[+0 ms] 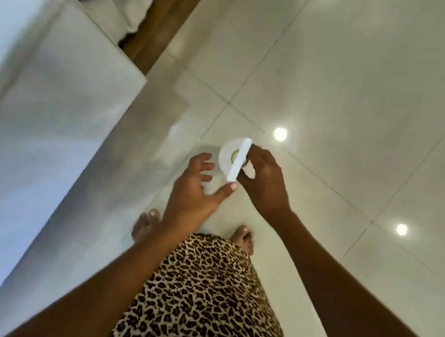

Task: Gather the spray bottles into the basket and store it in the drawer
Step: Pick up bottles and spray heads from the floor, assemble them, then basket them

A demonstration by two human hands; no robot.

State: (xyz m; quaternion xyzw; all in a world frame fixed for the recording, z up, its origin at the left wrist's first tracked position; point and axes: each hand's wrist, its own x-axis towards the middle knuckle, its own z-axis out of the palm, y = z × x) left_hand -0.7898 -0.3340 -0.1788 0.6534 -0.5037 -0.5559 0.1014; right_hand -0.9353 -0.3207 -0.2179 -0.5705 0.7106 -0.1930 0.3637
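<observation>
- Head view, looking pretty much straight down: a person stands barefoot on a glossy white tiled floor (341, 85), and both arms reach out in front of the body.
- The right hand (266, 184) is clamped on a small white object with a round face and a green ring mark on it (232, 158). It's blurry, so I honestly can't tell if that's the top of a spray bottle or something else. It's held in the air above the floor, in front of the feet, tilted on its edge.
- The left hand (194, 190) is right beside it with fingers spread apart. The thumb tip sits at the lower end of the white object, touching or nearly so, but the hand isn't gripping it.
- Below the hands there's a leopard-print fabric garment (201, 308), with bare toes (244, 237) poking out on both sides of it.
- On the left, a big white flat-topped surface (37, 113) fills that side of the frame. Behind it, at the top, there's a wooden bed frame edge (165, 17) with white bedding and something dark red on it.
- Three bright round ceiling-light reflections (280, 134) show on the tiles.
</observation>
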